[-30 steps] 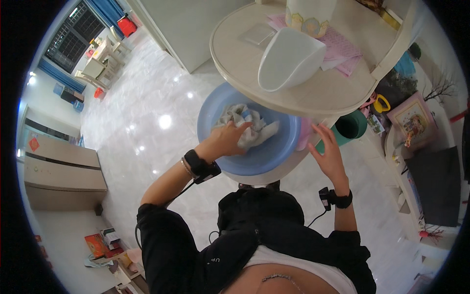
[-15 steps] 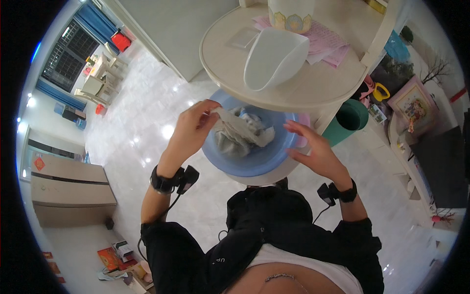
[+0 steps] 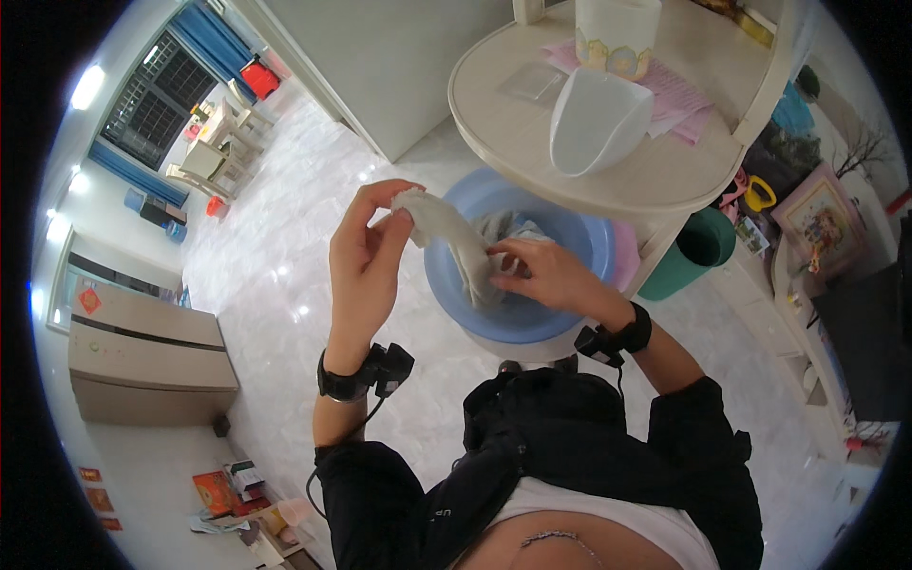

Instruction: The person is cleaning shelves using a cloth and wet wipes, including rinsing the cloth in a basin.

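Observation:
My left hand (image 3: pixel 372 242) pinches one end of a pale, off-white cloth (image 3: pixel 446 226), held up at the left rim of a blue basin (image 3: pixel 594 249). The cloth hangs in a long narrow fold, and its lower part reaches down into the basin. My right hand (image 3: pixel 546 275) is over the basin, its fingertips closed on the cloth's lower part. Behind that hand lies more bunched grey and bluish fabric (image 3: pixel 518 226) in the basin, partly hidden by the fingers and the raised cloth.
A round-ended cream table (image 3: pixel 489 104) overhangs the basin's far side, bearing a white scoop-shaped container (image 3: pixel 598 123), a white canister (image 3: pixel 617 38) and pink paper (image 3: pixel 679 100). A green bin (image 3: pixel 689 252) stands to the right. Beneath the basin is a pale round support (image 3: pixel 527 350).
My left hand has lifted its end of the cloth and stretched it out narrower. My right hand, apart and open before, has come in to the left and closed on the cloth.

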Demonstrator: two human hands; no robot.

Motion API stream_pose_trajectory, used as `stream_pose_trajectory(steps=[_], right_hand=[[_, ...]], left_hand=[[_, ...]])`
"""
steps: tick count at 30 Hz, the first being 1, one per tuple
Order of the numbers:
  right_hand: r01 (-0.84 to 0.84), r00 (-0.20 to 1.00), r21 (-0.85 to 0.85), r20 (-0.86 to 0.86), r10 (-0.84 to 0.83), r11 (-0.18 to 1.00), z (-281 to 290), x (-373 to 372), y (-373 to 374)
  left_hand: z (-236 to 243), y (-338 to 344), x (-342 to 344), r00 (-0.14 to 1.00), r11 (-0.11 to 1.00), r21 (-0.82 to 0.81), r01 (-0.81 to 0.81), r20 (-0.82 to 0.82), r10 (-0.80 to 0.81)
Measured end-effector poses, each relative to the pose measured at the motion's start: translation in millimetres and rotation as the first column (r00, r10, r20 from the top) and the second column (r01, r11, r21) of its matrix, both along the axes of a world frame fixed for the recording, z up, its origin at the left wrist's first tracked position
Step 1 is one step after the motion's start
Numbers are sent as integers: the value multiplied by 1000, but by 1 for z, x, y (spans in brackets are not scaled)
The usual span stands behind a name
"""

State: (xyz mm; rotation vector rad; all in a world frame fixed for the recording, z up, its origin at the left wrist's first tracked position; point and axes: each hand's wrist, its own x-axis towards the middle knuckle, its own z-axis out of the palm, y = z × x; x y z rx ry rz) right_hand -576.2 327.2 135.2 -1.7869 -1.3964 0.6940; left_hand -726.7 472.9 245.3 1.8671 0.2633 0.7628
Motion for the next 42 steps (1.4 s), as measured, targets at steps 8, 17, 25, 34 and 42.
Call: stream_pose_trajectory(steps=[8, 17, 25, 34, 42], right_hand=[[3, 999, -36, 49, -1, 999, -26, -4, 12], [19, 993, -99, -111, -31, 995, -26, 1, -2], [114, 970, -211, 233, -63, 971, -55, -25, 10], [281, 954, 123, 74, -291, 952, -12, 7, -14], [269, 963, 197, -54, -264, 943, 23, 0, 2]], left_hand=[[-33, 0, -11, 998, 999, -34, 17, 54, -15], [-49, 4, -18, 999, 995, -98, -13, 45, 18], [-35, -14, -17, 996, 999, -19, 48, 81, -47], [-67, 10, -24, 998, 995, -95, 34, -50, -39], [-88, 3, -5, 945, 976, -27, 217, -244, -217]])
